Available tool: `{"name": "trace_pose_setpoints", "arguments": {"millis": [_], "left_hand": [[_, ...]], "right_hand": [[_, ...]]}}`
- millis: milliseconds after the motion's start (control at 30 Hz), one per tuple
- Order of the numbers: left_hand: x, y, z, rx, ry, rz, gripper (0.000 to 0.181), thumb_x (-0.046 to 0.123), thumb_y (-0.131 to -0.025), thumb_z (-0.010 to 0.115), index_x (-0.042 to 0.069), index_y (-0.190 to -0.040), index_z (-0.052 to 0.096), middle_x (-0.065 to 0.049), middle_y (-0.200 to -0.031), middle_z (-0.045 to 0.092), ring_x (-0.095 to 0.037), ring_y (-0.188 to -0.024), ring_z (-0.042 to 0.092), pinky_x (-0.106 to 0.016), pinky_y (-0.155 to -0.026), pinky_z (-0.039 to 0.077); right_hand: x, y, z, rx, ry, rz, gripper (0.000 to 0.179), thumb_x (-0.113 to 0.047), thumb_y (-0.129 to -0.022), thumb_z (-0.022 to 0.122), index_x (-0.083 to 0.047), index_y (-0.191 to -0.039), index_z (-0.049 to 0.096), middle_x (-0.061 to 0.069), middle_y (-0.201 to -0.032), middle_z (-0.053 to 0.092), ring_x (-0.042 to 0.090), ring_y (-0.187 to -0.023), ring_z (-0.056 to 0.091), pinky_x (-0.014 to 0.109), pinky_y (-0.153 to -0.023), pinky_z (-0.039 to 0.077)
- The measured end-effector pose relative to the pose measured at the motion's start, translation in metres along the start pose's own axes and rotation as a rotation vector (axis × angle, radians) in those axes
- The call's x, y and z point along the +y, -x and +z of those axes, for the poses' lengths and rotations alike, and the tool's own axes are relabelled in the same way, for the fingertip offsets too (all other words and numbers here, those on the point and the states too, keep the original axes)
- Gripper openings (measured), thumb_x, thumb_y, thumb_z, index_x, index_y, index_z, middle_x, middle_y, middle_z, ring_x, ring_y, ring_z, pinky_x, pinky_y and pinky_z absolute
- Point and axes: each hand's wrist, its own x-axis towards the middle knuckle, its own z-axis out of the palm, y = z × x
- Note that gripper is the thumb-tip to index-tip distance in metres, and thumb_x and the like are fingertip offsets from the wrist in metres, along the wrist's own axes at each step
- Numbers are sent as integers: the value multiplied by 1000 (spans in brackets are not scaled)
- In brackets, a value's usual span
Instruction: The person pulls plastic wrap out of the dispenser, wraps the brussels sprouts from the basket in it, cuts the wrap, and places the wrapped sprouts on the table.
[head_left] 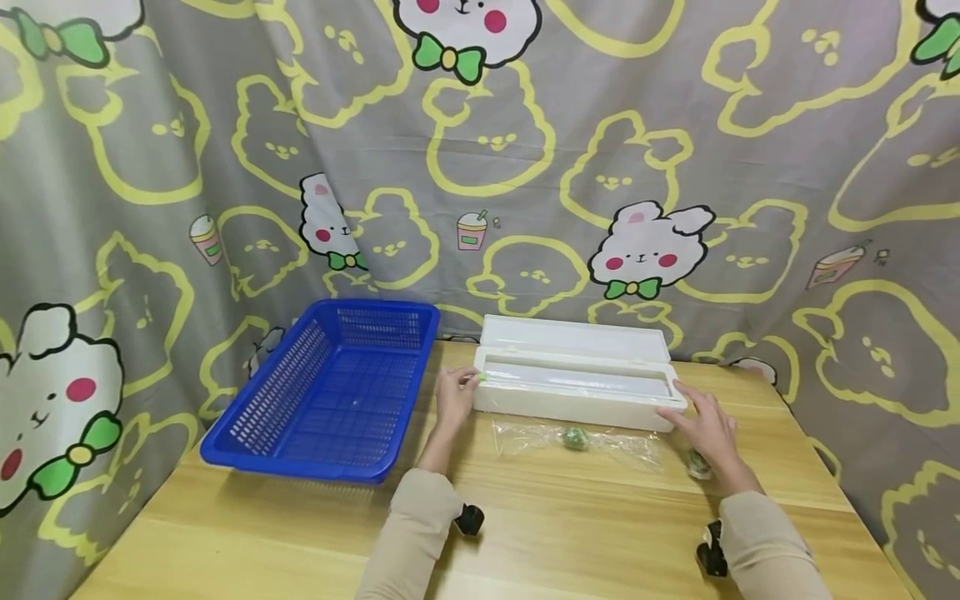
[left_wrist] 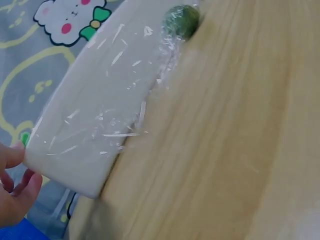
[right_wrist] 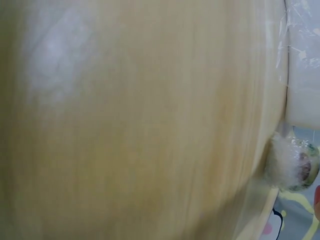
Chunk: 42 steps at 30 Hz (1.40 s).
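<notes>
A long white cling film dispenser (head_left: 570, 403) lies on the table with its lid (head_left: 573, 337) raised at the back. Clear film (left_wrist: 100, 115) hangs over its front onto the table. On that film sits a small green round thing (head_left: 575, 438). At the box's left end, my left hand (head_left: 455, 398) pinches a small green slide cutter (head_left: 482, 377) between thumb and fingers. My right hand (head_left: 705, 425) grips the opposite end, fingers on top and thumb at the front. Beside the right wrist is a film-wrapped round item (right_wrist: 295, 165), partly hidden by that hand in the head view.
A blue plastic basket (head_left: 300, 467) with slotted sides stands to the left of the dispenser. Behind the wooden table (head_left: 585, 533) hangs a grey patterned curtain (head_left: 525, 192), close to the raised lid.
</notes>
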Motion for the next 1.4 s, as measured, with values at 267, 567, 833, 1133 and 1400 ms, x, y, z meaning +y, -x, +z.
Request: {"name": "trace_pose_setpoints", "arguments": {"millis": [267, 567, 833, 1133, 1400], "left_hand": [[-4, 2, 4, -14, 49, -4, 21, 4, -79, 69, 3, -100, 71, -14, -95, 49, -27, -91, 57, -35, -81, 50], [0, 4, 6, -33, -278, 260, 13, 15, -72, 76, 13, -85, 76, -8, -88, 45, -20, -88, 38, -33, -74, 39], [3, 5, 7, 4, -341, 310, 5, 13, -70, 77, 14, -75, 75, -7, -86, 48, -21, -85, 41, -34, -74, 40], [7, 17, 0, -103, -185, 364, 5, 10, -76, 72, 6, -78, 71, -10, -93, 58, -25, -93, 49, -36, -82, 44], [9, 29, -11, -451, -3, 252, 6, 4, -86, 59, -1, -85, 62, -16, -88, 67, -28, -89, 62, -35, -82, 52]], "right_hand": [[-8, 2, -4, 5, 16, -30, 70, -47, -86, 60, -6, -139, 41, 27, -114, 39, 34, -97, 42, 48, -73, 23], [-16, 5, 5, 213, -56, -261, 26, -7, -75, 74, -2, -100, 70, 16, -96, 50, 18, -86, 41, 52, -80, 25], [-18, 4, 9, 333, -122, -359, 16, 7, -66, 75, 2, -80, 72, 15, -84, 56, -14, -88, 26, 37, -72, 23], [-23, 15, -1, 273, -163, -353, 11, 6, -69, 73, 0, -77, 70, 17, -88, 65, -19, -89, 29, 34, -73, 25], [-21, 25, -15, 80, -132, -243, 9, -9, -82, 68, -5, -89, 70, 4, -68, 65, -6, -60, 37, 22, -59, 31]]}}
